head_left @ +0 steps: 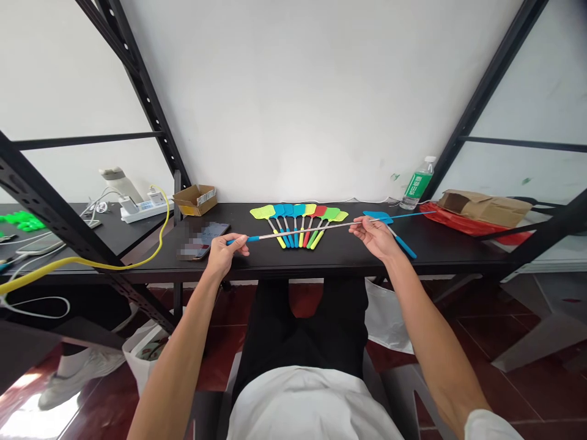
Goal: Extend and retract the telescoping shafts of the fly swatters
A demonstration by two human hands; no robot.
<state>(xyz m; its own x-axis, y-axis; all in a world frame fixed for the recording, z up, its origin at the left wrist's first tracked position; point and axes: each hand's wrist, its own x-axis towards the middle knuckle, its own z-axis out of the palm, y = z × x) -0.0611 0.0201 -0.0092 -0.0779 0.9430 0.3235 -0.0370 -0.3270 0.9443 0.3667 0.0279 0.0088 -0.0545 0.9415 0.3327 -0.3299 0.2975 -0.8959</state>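
Blue-handled fly swatter with a slim, silvery metal shaft (330, 227): stretches nearly level above a black table (257, 260), spanning both hands; a thin blue end, probably its head seen edge-on, juts past the right. The shaft looks drawn out, suggesting that this piece's lengthening is largely done.

Fan of yellow, blue, red and green plastic swatters (299, 210): lies neatly spread on the table beyond the shaft, handles toward the person. Their shafts look short; whether they are finished or waiting cannot be told.

Lone blue plastic swatter (405, 245): rests apart, right of the fan, near the right hand, also looking short and perhaps left to handle.

Right hand (376, 235): thumb and fingertips pinch the shaft near its blue end.

Left hand (224, 252): thumb and fingers clamp the blue handle.
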